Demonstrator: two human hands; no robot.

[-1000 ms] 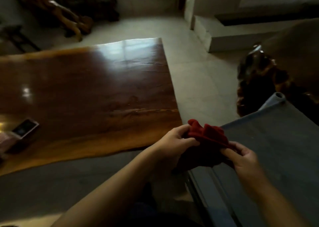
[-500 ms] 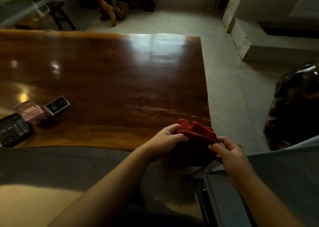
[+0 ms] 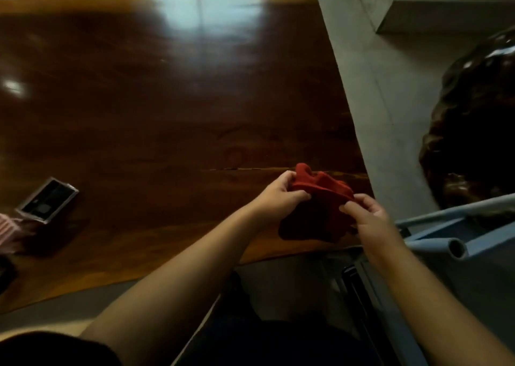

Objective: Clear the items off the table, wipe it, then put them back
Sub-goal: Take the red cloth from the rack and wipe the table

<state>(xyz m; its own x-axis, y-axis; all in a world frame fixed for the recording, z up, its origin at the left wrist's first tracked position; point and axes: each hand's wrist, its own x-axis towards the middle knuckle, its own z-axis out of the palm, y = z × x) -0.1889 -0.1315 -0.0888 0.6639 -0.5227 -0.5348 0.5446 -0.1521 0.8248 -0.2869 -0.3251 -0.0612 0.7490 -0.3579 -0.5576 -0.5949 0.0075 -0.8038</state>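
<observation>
A dark red cloth point(image 3: 317, 207) hangs bunched between both hands over the near right corner of the glossy wooden table point(image 3: 172, 109). My left hand point(image 3: 276, 195) pinches its left side and my right hand point(image 3: 367, 212) pinches its right edge. A small dark box with a silver rim point(image 3: 47, 200) lies on the table at the left. Beside it, at the frame's left edge, a pink item point(image 3: 7, 226) is partly cut off.
A blue-grey folding frame with a tube end point(image 3: 457, 247) stands to the right of my right arm. A large dark carved wooden piece point(image 3: 473, 131) sits on the pale tiled floor point(image 3: 390, 115) at the right. A white step point(image 3: 446, 11) is at the top right.
The view has swung left and down, so the table now fills the frame. Both hands have carried the red cloth from beside the blue frame to above the table's near right corner.
</observation>
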